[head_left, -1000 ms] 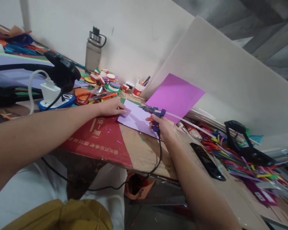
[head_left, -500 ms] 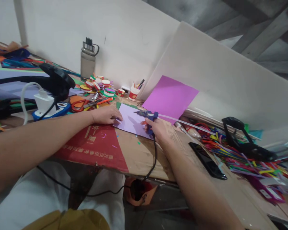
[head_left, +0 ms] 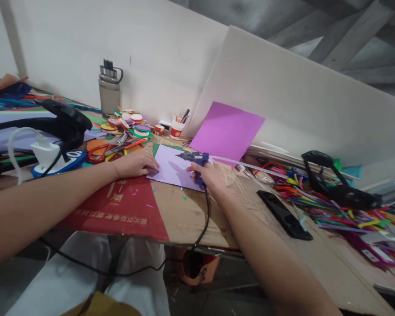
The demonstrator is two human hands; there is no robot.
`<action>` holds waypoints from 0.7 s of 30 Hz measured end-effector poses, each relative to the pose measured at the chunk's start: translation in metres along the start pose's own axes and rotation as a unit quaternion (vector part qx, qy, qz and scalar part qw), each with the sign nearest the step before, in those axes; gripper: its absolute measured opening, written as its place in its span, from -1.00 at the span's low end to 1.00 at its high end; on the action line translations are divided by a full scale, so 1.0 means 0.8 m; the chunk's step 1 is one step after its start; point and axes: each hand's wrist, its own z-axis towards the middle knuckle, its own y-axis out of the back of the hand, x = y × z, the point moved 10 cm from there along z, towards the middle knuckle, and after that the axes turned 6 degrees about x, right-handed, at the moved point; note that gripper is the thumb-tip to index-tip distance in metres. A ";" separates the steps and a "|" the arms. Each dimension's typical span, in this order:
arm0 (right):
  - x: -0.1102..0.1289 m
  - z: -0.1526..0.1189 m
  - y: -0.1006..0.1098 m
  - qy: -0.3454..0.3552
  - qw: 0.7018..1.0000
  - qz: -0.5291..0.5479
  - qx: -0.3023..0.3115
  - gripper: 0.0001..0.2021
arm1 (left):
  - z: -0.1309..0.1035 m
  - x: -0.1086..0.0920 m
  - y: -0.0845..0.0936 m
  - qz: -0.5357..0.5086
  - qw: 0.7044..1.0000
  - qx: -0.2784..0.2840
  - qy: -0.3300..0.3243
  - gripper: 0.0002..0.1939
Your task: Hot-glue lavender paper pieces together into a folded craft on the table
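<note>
My right hand (head_left: 208,175) is wrapped round the handle of a blue hot glue gun (head_left: 197,158). Its nozzle points left, above a lilac sheet of paper (head_left: 171,164). A long translucent glue stick (head_left: 246,164) sticks out of the back of the gun, and a black cord (head_left: 207,215) hangs from the handle. At the sheet's left edge, my left hand (head_left: 138,163) rests with bent fingers, a little apart, their tips on or by the paper. Part of a green sheet (head_left: 156,148) shows behind the lilac one.
Scissors (head_left: 98,151), small striped rolls (head_left: 136,118) and a water bottle (head_left: 109,92) stand left. A cup of pens (head_left: 177,128) and a purple sheet (head_left: 227,131) are behind. To the right lie a black phone (head_left: 283,215) and colourful strips (head_left: 299,193). Cardboard (head_left: 184,219) covers the table.
The view has shifted slightly, so everything sits a little further left in the picture. Both hands and the glue gun keep nearly the same place over the lilac paper.
</note>
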 end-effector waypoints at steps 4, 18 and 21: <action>-0.006 0.004 0.001 -0.009 0.999 0.046 -0.002 -0.86 | -0.001 -0.002 -0.002 0.022 1.000 0.004 -0.003 -0.75; -0.034 0.013 0.004 -0.099 0.987 0.130 -0.006 -0.76 | -0.003 0.019 -0.021 0.029 0.996 0.053 0.072 -0.61; -0.041 0.021 0.003 -0.082 0.989 0.119 0.010 -0.79 | -0.004 0.017 -0.019 0.038 0.994 0.062 0.084 -0.48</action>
